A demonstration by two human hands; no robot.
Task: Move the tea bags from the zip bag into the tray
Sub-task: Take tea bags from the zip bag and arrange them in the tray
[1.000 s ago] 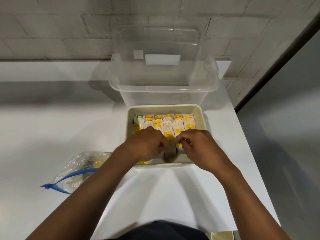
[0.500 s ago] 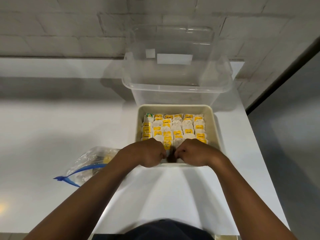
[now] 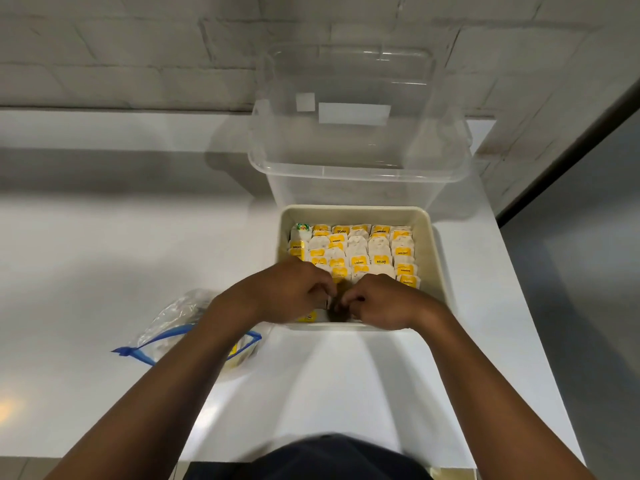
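A view from above, looking down at a white table [image 3: 104, 237] set against a pale brick wall [image 3: 138, 46]. A person's two bare forearms reach forward from the bottom of the view to a cream tray [image 3: 438, 247] near the table's right edge.

The tray holds tea bags [image 3: 356, 252] packed upright in neat rows (white sachets with yellow tags, one at the far left corner with a green tag). They fill the far and middle parts of the tray.

Both hands are down at the tray's near end, knuckles up, almost touching each other. The left hand [image 3: 294, 292] has its fingers curled inward, and the right hand [image 3: 382, 299] is curled the same way. The fingertips meet over a small dark gap at the near wall, where a sliver of white shows between them. Whether either hand is actually pinching a bag there cannot be told, as the fingers hide it. A yellow tag peeks out below the left hand, inside the tray.

The zip bag [image 3: 180, 323] lies on the table left of the tray, partly under the left forearm. It is clear, crumpled, with a blue seal strip, and something yellow shows inside it near its right end.

Behind the tray, touching its far wall, stands a large clear tub [image 3: 360, 168] with white labels on it.
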